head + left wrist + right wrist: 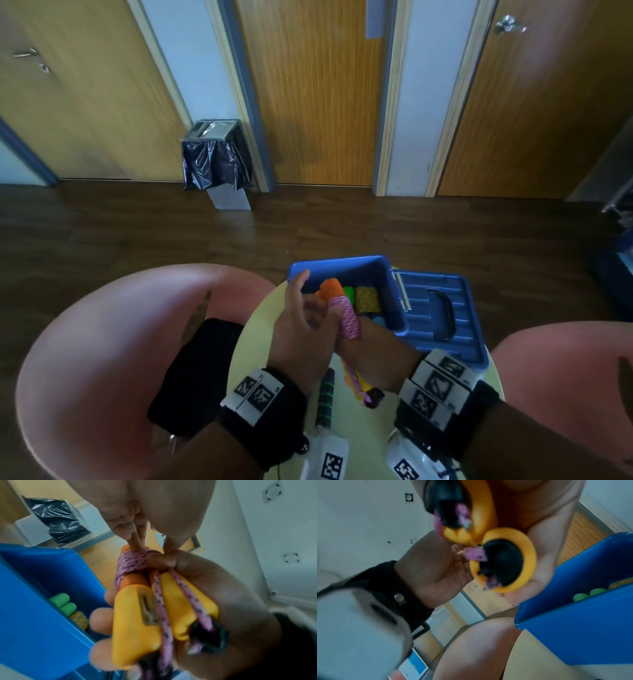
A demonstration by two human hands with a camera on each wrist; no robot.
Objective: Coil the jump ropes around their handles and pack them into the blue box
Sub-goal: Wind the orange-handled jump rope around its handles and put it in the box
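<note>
I have the 2 yellow handles (150, 609) side by side in my right hand (368, 359), fingers curled round them just near of the blue box (394, 301). My left hand (298, 318) pinches the pink rope (349, 320) at the far end of the coil, index finger sticking out straight.

To do this turn well, I judge I should keep the rope taut, lay each wrap snug beside the last one, and keep my right thumb pressed on the coil so nothing slackens — then tuck the tail under a wrap.

The bundle's long axis runs near to far, tilted up: black end caps (503, 563) point back toward me, orange tips (330, 287) toward the box — where a green-handled bundle (64, 604) already lies. Another green-striped handle (324, 397) lies on the table (253, 342), near-left.
</note>
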